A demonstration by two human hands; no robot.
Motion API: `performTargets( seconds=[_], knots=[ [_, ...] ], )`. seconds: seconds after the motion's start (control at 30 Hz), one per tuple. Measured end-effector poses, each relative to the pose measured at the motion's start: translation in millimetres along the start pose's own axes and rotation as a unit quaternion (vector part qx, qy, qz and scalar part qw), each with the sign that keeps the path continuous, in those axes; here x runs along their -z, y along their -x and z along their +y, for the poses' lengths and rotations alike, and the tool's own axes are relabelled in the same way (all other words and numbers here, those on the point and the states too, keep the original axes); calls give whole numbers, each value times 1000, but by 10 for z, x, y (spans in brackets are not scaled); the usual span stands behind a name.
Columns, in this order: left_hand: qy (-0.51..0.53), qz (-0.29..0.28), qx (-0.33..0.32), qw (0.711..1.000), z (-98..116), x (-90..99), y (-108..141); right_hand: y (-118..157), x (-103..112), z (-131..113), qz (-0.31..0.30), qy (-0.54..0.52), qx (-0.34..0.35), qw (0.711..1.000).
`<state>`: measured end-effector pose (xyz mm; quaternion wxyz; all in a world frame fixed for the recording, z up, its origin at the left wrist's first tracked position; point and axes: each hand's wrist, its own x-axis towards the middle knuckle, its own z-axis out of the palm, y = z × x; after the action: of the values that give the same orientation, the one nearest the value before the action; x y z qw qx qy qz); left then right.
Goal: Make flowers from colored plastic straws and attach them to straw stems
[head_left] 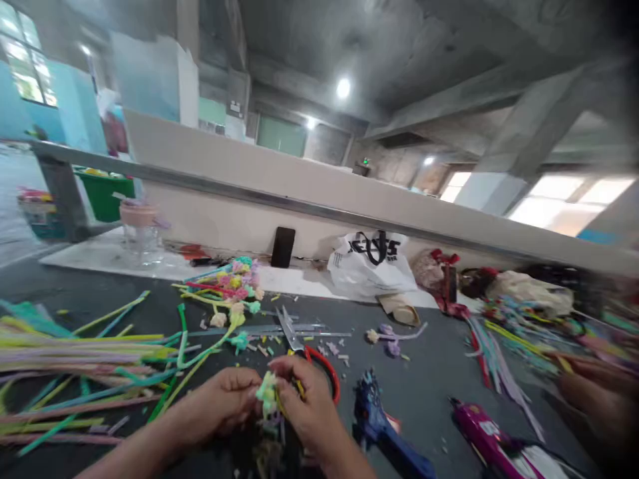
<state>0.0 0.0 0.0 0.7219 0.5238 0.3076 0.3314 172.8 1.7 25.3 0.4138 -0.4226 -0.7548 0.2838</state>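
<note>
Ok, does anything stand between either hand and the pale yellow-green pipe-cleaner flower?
Nothing visible does: the pale yellow-green pipe-cleaner flower is already between the fingers of the left hand and the right hand. The red-handled scissors lie just beyond the right hand, not between it and the flower.

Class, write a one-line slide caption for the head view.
Left hand and right hand hold a pale yellow-green piece near red-handled scissors and colourful strips.

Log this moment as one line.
left hand: holds yellow-green flower | right hand: holds yellow-green flower | scissors: on table, by right hand | blue tool: right of hands
</note>
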Motion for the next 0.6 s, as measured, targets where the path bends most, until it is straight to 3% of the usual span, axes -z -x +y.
performTargets(
  seconds=[0.13,0.37,0.6],
  knots=[
    [3,1,2,1000,13,5,3,21,-2,44,23,-20,-24,999],
    [61,28,-27,997,-5,28,11,-53,1,53,112,-129,-127,977],
    [152,32,-11,988,-11,58,7,-71,-43,89,92,-148,-140,975]
  ],
)
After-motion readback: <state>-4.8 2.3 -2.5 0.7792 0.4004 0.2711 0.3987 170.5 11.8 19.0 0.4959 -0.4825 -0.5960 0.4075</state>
